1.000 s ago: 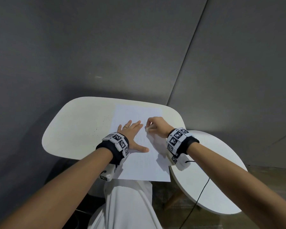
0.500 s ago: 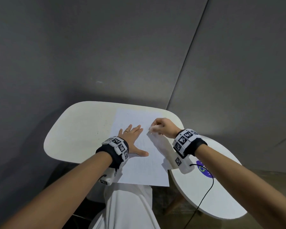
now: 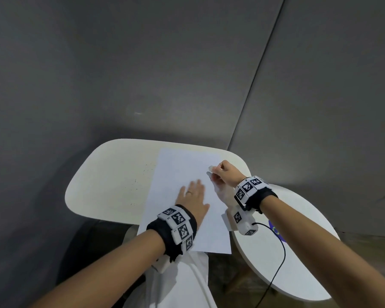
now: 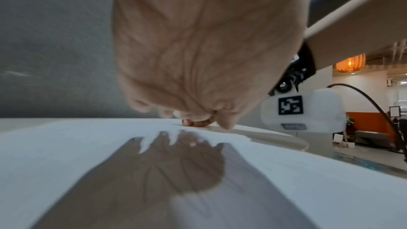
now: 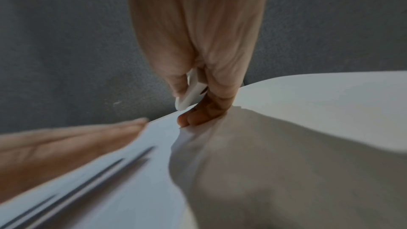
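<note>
A white sheet of paper (image 3: 178, 170) lies on the white table (image 3: 111, 178), its near end hanging over the table's front edge. My left hand (image 3: 192, 196) rests flat on the middle of the sheet, fingers straight and close together; the left wrist view shows its palm (image 4: 198, 41) above the paper (image 4: 66, 145). My right hand (image 3: 222, 172) is near the sheet's right edge and pinches a small flat white eraser (image 5: 191, 91) between thumb and fingers, its tip low over the paper (image 5: 143, 180). The eraser (image 3: 210, 171) shows blurred in the head view.
A second, round white table (image 3: 298, 263) stands lower at the right with a purple sticker (image 3: 275, 230) and a black cable (image 3: 280, 258) across it. Grey wall panels close off the far side. My white-clothed lap (image 3: 182, 281) is below the sheet.
My right hand has moved rightward across the sheet with the eraser, toward its right edge. My left hand stays flat on the paper, its fingers now closer together.
</note>
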A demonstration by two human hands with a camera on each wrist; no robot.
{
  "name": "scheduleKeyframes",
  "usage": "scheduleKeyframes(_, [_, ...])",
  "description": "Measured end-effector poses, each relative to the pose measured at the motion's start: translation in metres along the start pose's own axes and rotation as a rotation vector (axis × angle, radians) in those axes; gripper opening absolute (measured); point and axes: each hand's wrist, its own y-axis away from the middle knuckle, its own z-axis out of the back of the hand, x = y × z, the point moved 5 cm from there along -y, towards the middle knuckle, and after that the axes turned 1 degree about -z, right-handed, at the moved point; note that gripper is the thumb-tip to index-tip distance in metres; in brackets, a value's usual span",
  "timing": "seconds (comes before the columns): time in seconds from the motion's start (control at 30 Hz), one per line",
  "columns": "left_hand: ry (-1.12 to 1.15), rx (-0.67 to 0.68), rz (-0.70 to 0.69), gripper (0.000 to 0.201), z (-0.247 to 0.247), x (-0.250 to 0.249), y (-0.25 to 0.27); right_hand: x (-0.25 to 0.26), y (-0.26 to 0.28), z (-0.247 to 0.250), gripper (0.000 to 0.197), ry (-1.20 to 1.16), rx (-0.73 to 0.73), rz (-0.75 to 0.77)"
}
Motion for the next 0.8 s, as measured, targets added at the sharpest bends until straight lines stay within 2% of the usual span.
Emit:
scheduleKeyframes(0.07, [0.051,0.028,-0.311,0.057,0.001,-0.019,0.006,-0.001,-0.002,-0.001,0.036,0.013,0.018,0.018])
scheduleKeyframes(0.1, [0.058,0.066,-0.406,0.056,-0.001,-0.023,0.01,-0.004,-0.003,-0.002,0.034,0.018,0.025,0.011])
scheduleKeyframes(0.13, [0.046,0.061,-0.413,0.055,-0.002,-0.02,0.009,-0.006,-0.004,-0.002,0.031,0.013,0.03,0.002])
scheduleKeyframes(0.17, [0.033,0.049,-0.301,0.057,-0.004,-0.013,0.004,-0.01,-0.005,-0.002,0.027,0.001,0.027,-0.009])
scheduleKeyframes(0.23, [0.09,0.005,0.147,0.067,-0.003,0.023,-0.006,-0.014,-0.005,-0.002,0.025,-0.007,0.004,-0.022])
scheduleKeyframes(0.27, [0.151,0.067,0.341,0.07,0.0,0.039,-0.006,-0.012,-0.002,-0.001,0.025,-0.004,-0.004,-0.012])
scheduleKeyframes(0.3, [0.149,0.109,0.423,0.066,0.008,0.05,-0.004,-0.008,0.0,-0.001,0.024,-0.005,-0.007,0.002])
scheduleKeyframes(0.33, [0.118,0.143,0.437,0.061,0.017,0.057,-0.003,-0.003,0.005,0.0,0.024,-0.025,-0.002,0.022])
scheduleKeyframes(0.4, [0.054,0.085,0.3,0.062,0.031,0.071,-0.007,0.006,0.011,-0.003,0.022,-0.039,0.064,0.087])
scheduleKeyframes(0.47, [0.064,0.016,0.073,0.082,0.042,0.078,-0.005,0.017,0.022,-0.014,0.02,0.018,0.21,0.158])
scheduleKeyframes(0.53, [0.072,0.072,-0.09,0.1,0.033,0.081,-0.006,0.026,0.031,-0.029,0.012,0.107,0.333,0.198])
scheduleKeyframes(0.6, [0.084,0.14,-0.151,0.109,0.019,0.083,-0.006,0.033,0.034,-0.038,0.007,0.183,0.323,0.239])
scheduleKeyframes(0.63, [0.11,0.129,-0.161,0.111,0.016,0.086,-0.008,0.037,0.035,-0.04,0.007,0.229,0.279,0.269])
scheduleKeyframes(0.7, [0.153,0.072,-0.179,0.114,0.016,0.09,-0.007,0.042,0.038,-0.043,0.018,0.328,0.241,0.316])
scheduleKeyframes(0.73, [0.16,0.054,-0.181,0.114,0.015,0.09,-0.007,0.043,0.04,-0.045,0.023,0.382,0.272,0.332])
scheduleKeyframes(0.8, [0.168,0.042,-0.177,0.113,0.015,0.089,-0.005,0.045,0.041,-0.049,0.02,0.465,0.386,0.329])
